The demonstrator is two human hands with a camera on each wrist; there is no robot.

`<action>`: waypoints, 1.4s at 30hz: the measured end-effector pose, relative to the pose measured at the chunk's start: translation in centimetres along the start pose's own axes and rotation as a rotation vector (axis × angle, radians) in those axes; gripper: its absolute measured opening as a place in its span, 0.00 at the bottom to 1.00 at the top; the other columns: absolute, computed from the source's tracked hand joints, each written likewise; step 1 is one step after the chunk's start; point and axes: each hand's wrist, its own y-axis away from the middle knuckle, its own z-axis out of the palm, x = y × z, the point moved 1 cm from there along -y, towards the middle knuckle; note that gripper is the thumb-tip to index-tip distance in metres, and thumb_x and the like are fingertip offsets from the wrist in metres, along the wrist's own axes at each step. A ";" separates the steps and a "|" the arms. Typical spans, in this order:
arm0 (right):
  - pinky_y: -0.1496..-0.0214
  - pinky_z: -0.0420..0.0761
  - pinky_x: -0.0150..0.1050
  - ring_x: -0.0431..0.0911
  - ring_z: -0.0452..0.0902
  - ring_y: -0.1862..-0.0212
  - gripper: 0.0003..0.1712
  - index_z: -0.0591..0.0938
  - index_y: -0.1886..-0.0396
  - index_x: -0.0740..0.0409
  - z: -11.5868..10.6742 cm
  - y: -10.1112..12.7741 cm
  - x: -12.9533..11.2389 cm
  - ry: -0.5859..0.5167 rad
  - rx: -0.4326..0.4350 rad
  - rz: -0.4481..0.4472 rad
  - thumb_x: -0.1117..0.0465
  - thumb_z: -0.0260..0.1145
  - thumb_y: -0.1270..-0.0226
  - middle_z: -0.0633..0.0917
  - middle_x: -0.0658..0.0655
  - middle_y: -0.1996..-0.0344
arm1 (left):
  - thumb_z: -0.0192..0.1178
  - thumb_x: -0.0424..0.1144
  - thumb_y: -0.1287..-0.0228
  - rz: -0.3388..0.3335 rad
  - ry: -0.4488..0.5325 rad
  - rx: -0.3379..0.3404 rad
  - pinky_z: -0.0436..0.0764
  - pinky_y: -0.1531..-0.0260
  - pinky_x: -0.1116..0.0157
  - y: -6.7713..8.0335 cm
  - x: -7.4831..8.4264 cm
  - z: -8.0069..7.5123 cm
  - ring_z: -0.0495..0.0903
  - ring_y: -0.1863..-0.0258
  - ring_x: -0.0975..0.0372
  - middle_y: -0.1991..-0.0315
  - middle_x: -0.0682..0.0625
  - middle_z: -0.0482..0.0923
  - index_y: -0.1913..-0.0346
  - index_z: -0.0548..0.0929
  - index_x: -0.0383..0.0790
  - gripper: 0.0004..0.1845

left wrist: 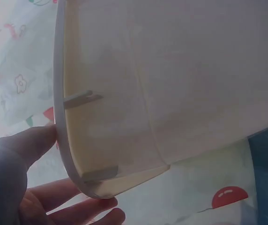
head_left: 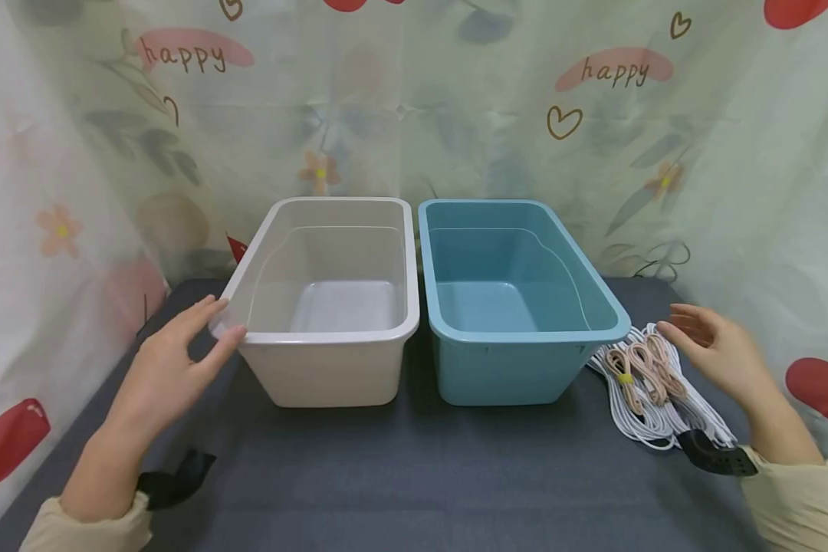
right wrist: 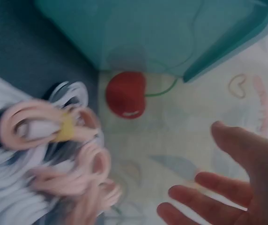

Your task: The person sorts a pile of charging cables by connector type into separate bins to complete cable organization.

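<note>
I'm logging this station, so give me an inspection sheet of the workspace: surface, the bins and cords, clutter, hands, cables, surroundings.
Surface: dark grey table.
Job's things: white bin and blue bin, side by side, both empty.
Clutter: nothing seen.
Hands: left hand open, fingertips at the white bin's corner; right hand open, beside the cords.
Cables: white cords and pink cords bundled right of the blue bin.
Surroundings: floral curtain printed "happy".

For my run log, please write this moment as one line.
left hand: open, touching white bin rim | right hand: open, above cable bundle | blue bin: empty
</note>
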 end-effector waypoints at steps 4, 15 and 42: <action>0.59 0.82 0.50 0.66 0.77 0.50 0.35 0.66 0.39 0.75 0.9 0.7 1.6 0.035 -0.065 0.065 0.49 0.57 0.32 0.74 0.80 0.48 | 0.52 0.55 0.34 -0.004 0.004 0.058 0.64 0.46 0.36 0.5 -0.1 0.5 0.61 0.35 0.37 0.31 0.36 0.59 0.32 0.65 0.39 0.33; 0.58 0.80 0.57 0.72 0.71 0.49 0.44 0.65 0.40 0.79 2.5 1.9 4.2 0.068 -0.238 0.201 0.41 0.57 0.35 0.74 0.80 0.48 | 0.54 0.54 0.35 -0.009 0.011 0.100 0.65 0.45 0.37 0.6 0.0 0.8 0.63 0.35 0.39 0.32 0.38 0.62 0.32 0.66 0.41 0.32; 0.60 0.81 0.55 0.71 0.72 0.50 0.41 0.70 0.43 0.78 2.7 2.1 4.1 0.023 -0.167 0.242 0.41 0.56 0.34 0.75 0.80 0.49 | 0.54 0.55 0.35 -0.074 0.047 0.134 0.69 0.47 0.39 0.5 0.4 0.9 0.65 0.35 0.41 0.33 0.41 0.63 0.34 0.68 0.42 0.31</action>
